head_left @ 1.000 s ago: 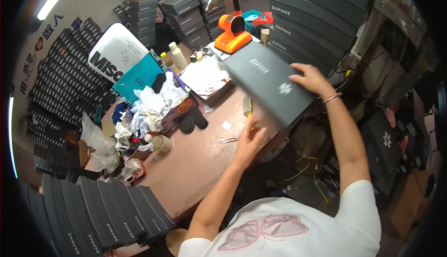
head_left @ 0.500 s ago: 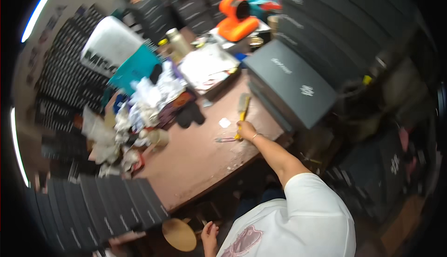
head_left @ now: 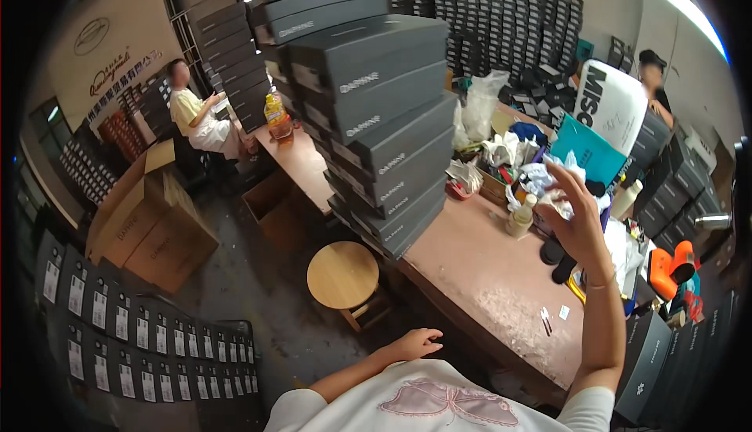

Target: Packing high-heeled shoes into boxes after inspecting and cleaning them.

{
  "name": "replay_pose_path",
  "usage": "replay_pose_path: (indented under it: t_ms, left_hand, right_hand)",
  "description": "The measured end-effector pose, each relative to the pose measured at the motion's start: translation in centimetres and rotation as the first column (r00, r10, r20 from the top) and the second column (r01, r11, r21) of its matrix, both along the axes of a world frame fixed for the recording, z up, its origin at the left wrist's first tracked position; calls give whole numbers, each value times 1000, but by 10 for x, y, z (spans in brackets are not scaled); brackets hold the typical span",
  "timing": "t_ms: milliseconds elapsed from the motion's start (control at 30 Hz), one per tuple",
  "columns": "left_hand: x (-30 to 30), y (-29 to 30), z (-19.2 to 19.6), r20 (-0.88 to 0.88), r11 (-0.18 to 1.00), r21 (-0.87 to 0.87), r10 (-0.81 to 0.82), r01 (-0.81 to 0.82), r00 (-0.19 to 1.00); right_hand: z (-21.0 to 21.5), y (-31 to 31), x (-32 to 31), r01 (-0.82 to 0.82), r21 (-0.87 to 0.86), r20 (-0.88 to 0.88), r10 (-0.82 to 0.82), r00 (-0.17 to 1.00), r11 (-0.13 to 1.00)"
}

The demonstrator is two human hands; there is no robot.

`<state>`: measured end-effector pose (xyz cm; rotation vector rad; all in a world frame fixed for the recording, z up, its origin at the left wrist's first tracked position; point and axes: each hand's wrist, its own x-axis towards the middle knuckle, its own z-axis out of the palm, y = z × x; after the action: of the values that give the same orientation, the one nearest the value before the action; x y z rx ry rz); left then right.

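My right hand point(head_left: 576, 220) is raised above the pink-topped worktable point(head_left: 470, 267), its fingers spread and curved with nothing visible in them. Beside its fingertips stands a small cream-coloured bottle point(head_left: 521, 217). Partly hidden behind my right forearm is a yellow handle point(head_left: 576, 288). Two thin pen-like tools point(head_left: 546, 321) and a small white square point(head_left: 564, 313) lie near the table's front edge. Low in front of my body, my left hand point(head_left: 419, 343) hangs away from the table with its fingers loosely extended, holding nothing.
A tall stack of dark grey shoeboxes point(head_left: 395, 150) stands at the table's left end, above a round wooden stool point(head_left: 342, 275). Crumpled paper point(head_left: 505, 150) and a teal-and-white container point(head_left: 599, 134) crowd the back. A large cardboard carton point(head_left: 157, 220) and a seated person point(head_left: 196, 115) are left.
My view has swung left toward the box stack. My right hand has let go of the yellow-handled brush and risen above the table. My left hand still hangs low.
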<state>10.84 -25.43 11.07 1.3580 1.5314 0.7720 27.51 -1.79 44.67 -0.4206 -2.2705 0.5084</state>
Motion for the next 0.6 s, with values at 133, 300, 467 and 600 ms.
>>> replay_pose_path:
  t_ms: [133,300,467,600]
  left_hand:
    - [-45,-17,1,-7,999,-21,31,-31,999]
    - [-69,-11,-5,13,994,108,-36,35,999]
    - [-84,-1,9,38,985,164,-62,55,997]
    - [-74,42,72,122,945,323,-99,55,988]
  right_hand:
    - [72,-50,-144,-169,585,166,87,982,793]
    - [112,-54,-282,-146,913,235,-198,952,380]
    - [91,-34,-311,-63,964,157,-368,916,257]
    - [86,-14,-261,15,966,85,-366,927,260]
